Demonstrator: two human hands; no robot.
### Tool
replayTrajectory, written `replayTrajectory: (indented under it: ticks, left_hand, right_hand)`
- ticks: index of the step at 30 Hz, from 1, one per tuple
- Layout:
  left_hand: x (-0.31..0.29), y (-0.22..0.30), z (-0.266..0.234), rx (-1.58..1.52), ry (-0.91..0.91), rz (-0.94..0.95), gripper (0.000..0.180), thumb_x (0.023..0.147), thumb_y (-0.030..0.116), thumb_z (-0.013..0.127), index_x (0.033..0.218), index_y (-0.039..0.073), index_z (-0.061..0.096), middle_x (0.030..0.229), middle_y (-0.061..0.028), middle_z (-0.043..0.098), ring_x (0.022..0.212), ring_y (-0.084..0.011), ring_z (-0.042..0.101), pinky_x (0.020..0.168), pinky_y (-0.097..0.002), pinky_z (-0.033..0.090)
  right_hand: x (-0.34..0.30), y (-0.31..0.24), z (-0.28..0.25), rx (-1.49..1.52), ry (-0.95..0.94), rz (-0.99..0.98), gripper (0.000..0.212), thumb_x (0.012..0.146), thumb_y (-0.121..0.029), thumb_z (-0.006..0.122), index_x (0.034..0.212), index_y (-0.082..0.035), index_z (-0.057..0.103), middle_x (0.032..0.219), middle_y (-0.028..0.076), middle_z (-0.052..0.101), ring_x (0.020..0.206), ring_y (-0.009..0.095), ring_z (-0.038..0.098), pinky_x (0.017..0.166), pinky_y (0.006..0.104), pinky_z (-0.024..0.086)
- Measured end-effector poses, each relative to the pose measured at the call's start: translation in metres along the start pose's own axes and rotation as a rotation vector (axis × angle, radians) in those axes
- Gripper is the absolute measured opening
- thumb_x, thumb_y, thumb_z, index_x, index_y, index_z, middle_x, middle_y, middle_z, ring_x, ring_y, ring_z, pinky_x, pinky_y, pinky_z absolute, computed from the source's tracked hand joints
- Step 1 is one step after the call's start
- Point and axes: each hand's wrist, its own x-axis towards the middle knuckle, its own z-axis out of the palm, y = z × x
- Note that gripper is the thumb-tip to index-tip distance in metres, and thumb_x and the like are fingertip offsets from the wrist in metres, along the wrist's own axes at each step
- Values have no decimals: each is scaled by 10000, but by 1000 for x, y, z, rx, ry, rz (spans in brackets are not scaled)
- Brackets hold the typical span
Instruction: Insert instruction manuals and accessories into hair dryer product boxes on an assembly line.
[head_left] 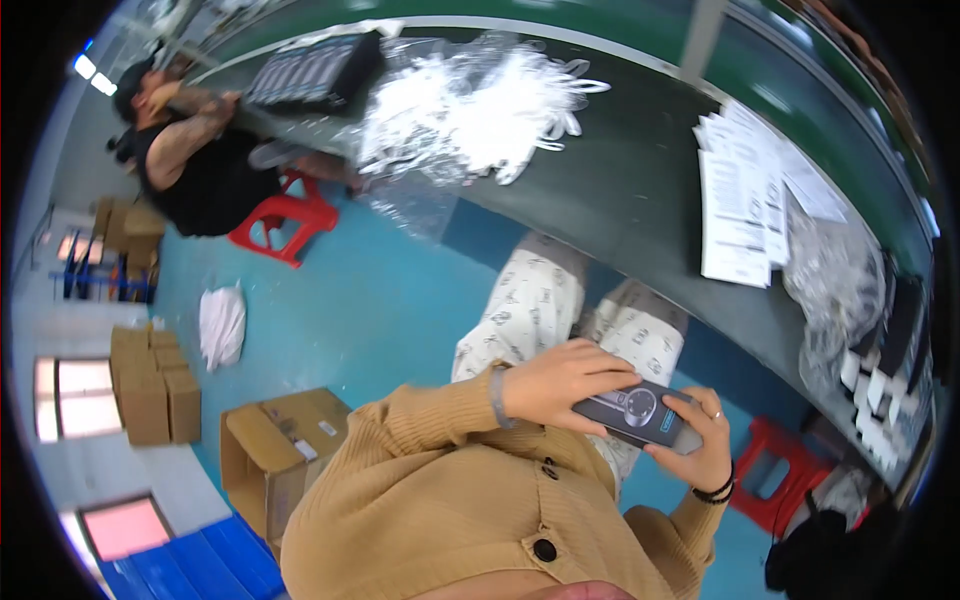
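Observation:
A small dark grey box (622, 412) with a printed picture of a round device on its face is held over my lap. My left hand (568, 384) grips its left end, fingers along the top edge and thumb below. Around the right end, my right hand (706, 440) is closed, with a ring and dark beaded bracelets showing. A lighter grey patch shows between the box and my right palm; I cannot tell what it is.
Ahead runs a dark workbench (610, 215). On it lie a heap of white cables (470, 110), paper sheets (735, 200), clear plastic bags (835, 280) and a dark tray (315, 70). A co-worker (200, 160) sits on a red stool (285, 220). An opened carton (285, 440) stands left.

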Motion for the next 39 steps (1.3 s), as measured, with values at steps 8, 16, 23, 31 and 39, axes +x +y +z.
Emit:
replayTrajectory:
  ticks: [8,16,23,31,39]
  left_hand:
    - [-10,0,-83,116,462,60,542,750,259,764,1174,-12,565,1227,-220,554,1079,-334,559,901,-420,456]
    - [-23,-45,-180,392,913,-78,357,838,-64,541,1192,-74,504,1203,-153,546,1100,-239,527,966,-346,402]
    - [-24,-111,-284,583,976,-410,490,871,164,656,1316,66,476,1341,-108,477,1241,-227,448,985,-406,358]
    - [-49,-257,-371,1183,639,-458,687,828,367,675,1308,-61,431,1271,-248,495,1223,-384,425,1051,-439,310]
    - [-21,-279,-340,889,616,-727,729,882,559,491,1359,18,385,1315,-236,485,1218,-377,467,1021,-426,359]
  right_hand:
    - [-57,9,-125,-98,476,-45,738,631,-393,821,1171,38,560,1182,184,507,1101,280,484,938,357,363]
    - [-2,66,-221,-482,1278,296,395,783,-224,764,1097,-13,649,1107,103,621,1037,189,555,919,305,408]
    - [33,149,-271,-1294,1247,893,493,750,-506,643,1133,-195,624,1218,124,562,1155,339,477,894,527,378]
    - [74,151,-253,-1556,783,573,321,746,-295,672,1065,-263,678,1380,65,461,1323,328,335,1030,654,199]
    - [45,165,-268,-1671,602,850,481,797,-180,626,1251,-327,568,1510,-28,283,1328,256,336,988,588,336]
